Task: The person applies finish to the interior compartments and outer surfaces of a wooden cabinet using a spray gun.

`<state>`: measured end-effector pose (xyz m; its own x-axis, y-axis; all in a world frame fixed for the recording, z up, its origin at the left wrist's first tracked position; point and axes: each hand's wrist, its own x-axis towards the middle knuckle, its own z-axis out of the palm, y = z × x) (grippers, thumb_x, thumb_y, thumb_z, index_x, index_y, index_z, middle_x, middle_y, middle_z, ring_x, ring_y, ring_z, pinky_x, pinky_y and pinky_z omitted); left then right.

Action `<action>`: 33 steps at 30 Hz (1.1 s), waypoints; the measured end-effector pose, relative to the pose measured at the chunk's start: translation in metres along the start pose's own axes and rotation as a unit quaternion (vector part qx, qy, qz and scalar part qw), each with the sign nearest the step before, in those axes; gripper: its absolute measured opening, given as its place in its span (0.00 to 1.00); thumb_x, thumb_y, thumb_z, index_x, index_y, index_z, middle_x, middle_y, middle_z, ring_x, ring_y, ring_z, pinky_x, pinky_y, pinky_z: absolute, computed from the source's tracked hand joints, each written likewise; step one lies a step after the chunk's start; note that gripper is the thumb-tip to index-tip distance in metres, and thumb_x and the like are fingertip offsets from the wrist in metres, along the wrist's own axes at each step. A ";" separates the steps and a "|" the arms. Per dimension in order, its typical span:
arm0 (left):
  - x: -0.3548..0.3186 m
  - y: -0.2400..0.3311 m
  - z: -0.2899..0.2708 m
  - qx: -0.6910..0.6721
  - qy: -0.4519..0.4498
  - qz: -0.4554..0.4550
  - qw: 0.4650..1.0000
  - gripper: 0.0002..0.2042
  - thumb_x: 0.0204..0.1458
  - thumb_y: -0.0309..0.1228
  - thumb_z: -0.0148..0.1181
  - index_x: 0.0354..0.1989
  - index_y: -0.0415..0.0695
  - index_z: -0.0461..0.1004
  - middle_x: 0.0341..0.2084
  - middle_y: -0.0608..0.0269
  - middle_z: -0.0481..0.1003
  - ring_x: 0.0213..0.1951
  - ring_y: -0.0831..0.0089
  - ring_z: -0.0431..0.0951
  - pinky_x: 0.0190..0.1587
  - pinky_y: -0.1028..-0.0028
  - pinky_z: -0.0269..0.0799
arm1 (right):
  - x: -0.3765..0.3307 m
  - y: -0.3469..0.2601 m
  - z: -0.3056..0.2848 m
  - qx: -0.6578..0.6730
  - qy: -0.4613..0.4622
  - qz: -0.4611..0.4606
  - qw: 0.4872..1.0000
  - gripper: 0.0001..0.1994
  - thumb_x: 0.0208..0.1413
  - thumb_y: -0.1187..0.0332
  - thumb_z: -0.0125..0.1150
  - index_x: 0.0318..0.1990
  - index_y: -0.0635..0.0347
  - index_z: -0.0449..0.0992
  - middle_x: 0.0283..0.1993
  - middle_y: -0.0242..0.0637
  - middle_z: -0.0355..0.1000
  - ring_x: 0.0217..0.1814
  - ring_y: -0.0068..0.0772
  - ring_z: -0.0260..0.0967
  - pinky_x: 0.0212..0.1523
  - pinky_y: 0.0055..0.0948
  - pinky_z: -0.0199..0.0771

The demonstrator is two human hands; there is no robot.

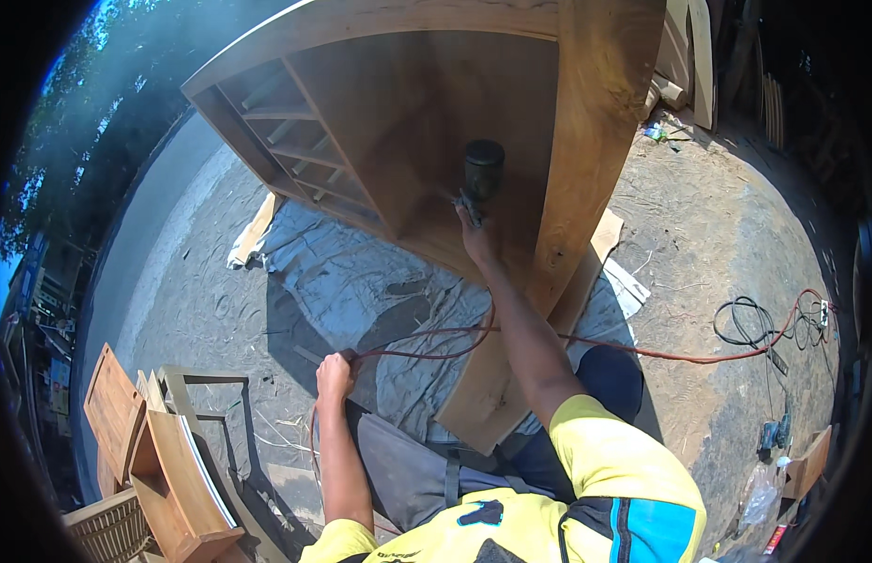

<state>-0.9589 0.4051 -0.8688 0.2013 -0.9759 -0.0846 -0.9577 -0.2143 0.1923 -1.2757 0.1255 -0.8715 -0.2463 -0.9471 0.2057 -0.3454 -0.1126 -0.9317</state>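
Note:
My right hand (475,233) is closed round a spray gun (484,171) with a dark cup on top. I hold it inside a large wooden cabinet (417,89), near the brown inner panel; whether it touches the panel I cannot tell. A reddish air hose (417,356) loops below that hand. My left hand (335,377) is closed on the hose, low in front of my knee. The cabinet is tilted, with several open compartments (300,141) at its left and a thick light-brown post (596,122) at its right.
A crumpled grey sheet (351,272) and wooden boards (483,399) lie under the cabinet. The hose crosses the ground to coiled cables (750,324) at right. Wooden furniture parts (173,469) stand at lower left. A paved road (150,225) runs beyond.

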 end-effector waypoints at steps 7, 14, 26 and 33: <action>-0.021 0.012 -0.006 0.010 0.016 -0.050 0.999 0.12 0.59 0.42 0.66 0.43 0.48 0.86 0.34 0.42 0.83 0.41 0.42 0.84 0.44 0.48 0.79 | 0.013 -0.031 0.005 0.035 0.005 -0.029 0.999 0.25 0.67 0.44 0.62 0.43 0.62 0.85 0.36 0.57 0.81 0.44 0.64 0.80 0.41 0.51 0.78; -0.005 0.045 -0.004 -0.017 0.018 -0.079 0.997 0.11 0.58 0.40 0.65 0.43 0.50 0.86 0.36 0.44 0.84 0.42 0.43 0.84 0.45 0.50 0.80 | 0.034 -0.040 0.003 0.174 0.006 -0.097 0.980 0.21 0.67 0.50 0.64 0.45 0.62 0.85 0.39 0.55 0.82 0.46 0.61 0.80 0.42 0.45 0.79; 0.022 0.050 0.021 0.002 -0.015 -0.055 0.998 0.11 0.59 0.41 0.65 0.40 0.49 0.85 0.36 0.48 0.84 0.41 0.45 0.85 0.44 0.50 0.80 | -0.009 0.034 0.007 0.064 -0.100 -0.025 0.993 0.27 0.65 0.43 0.63 0.41 0.65 0.84 0.32 0.51 0.82 0.40 0.51 0.83 0.41 0.44 0.77; 0.040 0.056 0.038 -0.014 -0.018 -0.001 1.000 0.11 0.59 0.41 0.66 0.40 0.48 0.85 0.35 0.51 0.85 0.41 0.47 0.85 0.43 0.50 0.80 | -0.031 0.037 0.002 0.032 -0.255 -0.004 0.966 0.25 0.65 0.45 0.65 0.39 0.65 0.84 0.28 0.44 0.80 0.34 0.39 0.81 0.38 0.40 0.76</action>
<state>-1.0122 0.3560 -0.8982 0.1954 -0.9733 -0.1208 -0.9510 -0.2181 0.2192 -1.2790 0.1500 -0.9131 0.2397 -0.9694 0.0533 -0.2846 -0.1227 -0.9508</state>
